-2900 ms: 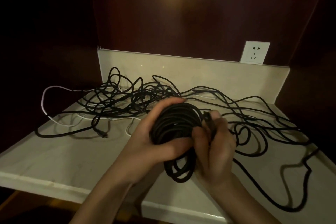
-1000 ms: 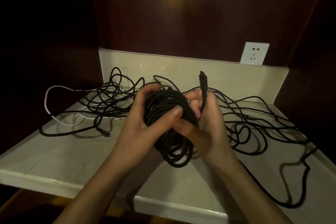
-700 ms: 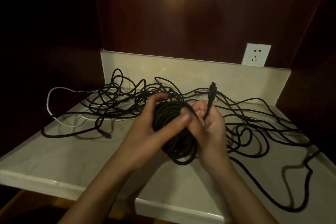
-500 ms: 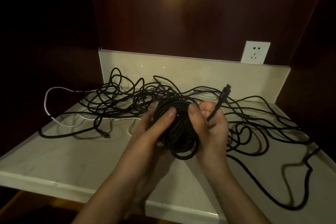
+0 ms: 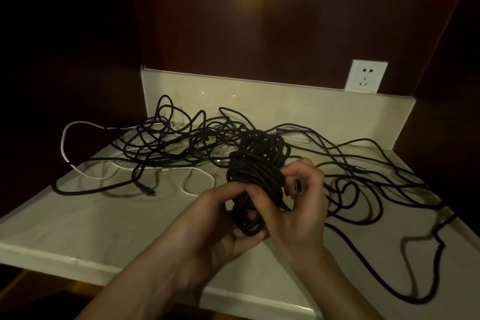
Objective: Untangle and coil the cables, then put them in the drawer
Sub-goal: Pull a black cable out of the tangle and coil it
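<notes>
head view: each hand, left hand (image 5: 220,218) and right hand (image 5: 296,205), grips the black coil (image 5: 255,163); loose tangled cables (image 5: 181,138) sprawl behind.

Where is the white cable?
The white cable lies on the left of the countertop, partly under the black tangle, far-left of both hands.

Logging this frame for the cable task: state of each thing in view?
Black cable coil: wound, held off the counter.
Left hand: gripping the coil's lower part.
Right hand: pinching the plug end.
Loose black cables: tangled.
White cable: uncoiled.
Wall socket: unused.
</notes>
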Action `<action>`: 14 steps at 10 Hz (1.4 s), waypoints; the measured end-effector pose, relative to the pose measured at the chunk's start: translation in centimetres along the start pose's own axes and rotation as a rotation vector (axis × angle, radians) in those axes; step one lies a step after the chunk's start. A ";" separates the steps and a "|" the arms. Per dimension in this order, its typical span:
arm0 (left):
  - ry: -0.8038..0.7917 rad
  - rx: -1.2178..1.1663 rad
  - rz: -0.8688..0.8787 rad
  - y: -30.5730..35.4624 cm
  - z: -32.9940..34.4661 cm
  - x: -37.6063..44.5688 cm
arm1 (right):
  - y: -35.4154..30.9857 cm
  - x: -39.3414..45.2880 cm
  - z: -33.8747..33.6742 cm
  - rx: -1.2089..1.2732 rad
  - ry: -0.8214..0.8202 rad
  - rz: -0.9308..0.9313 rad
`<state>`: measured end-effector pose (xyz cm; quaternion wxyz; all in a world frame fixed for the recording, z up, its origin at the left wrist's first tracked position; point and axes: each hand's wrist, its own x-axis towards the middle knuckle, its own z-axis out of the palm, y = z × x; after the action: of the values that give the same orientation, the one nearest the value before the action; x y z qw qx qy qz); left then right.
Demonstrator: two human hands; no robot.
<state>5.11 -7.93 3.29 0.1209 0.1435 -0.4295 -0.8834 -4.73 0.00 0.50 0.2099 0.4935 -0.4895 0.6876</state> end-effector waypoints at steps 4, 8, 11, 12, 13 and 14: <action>0.483 0.222 0.502 0.4 -0.4 2.1 | -0.4 -0.3 1.4 -0.011 0.023 0.220; 0.519 0.509 0.818 2.0 -1.8 2.9 | -4.5 2.2 -0.6 0.142 0.066 0.237; 0.509 1.132 1.095 1.6 -2.7 2.0 | -6.3 3.2 -0.4 0.386 -0.140 0.320; 0.472 1.236 1.163 1.9 -3.4 1.1 | -5.5 4.2 -0.9 0.436 -0.038 0.495; 0.481 1.296 1.184 1.6 -4.0 0.6 | -4.6 4.2 -0.4 0.414 0.013 0.604; 0.547 1.282 1.164 1.2 -4.7 0.4 | -4.0 2.9 0.2 0.355 0.016 0.662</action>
<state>6.48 -12.16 1.38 0.5429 0.1483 -0.7996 -0.2095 -2.76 1.04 4.91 -0.1086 0.3319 -0.4941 0.7962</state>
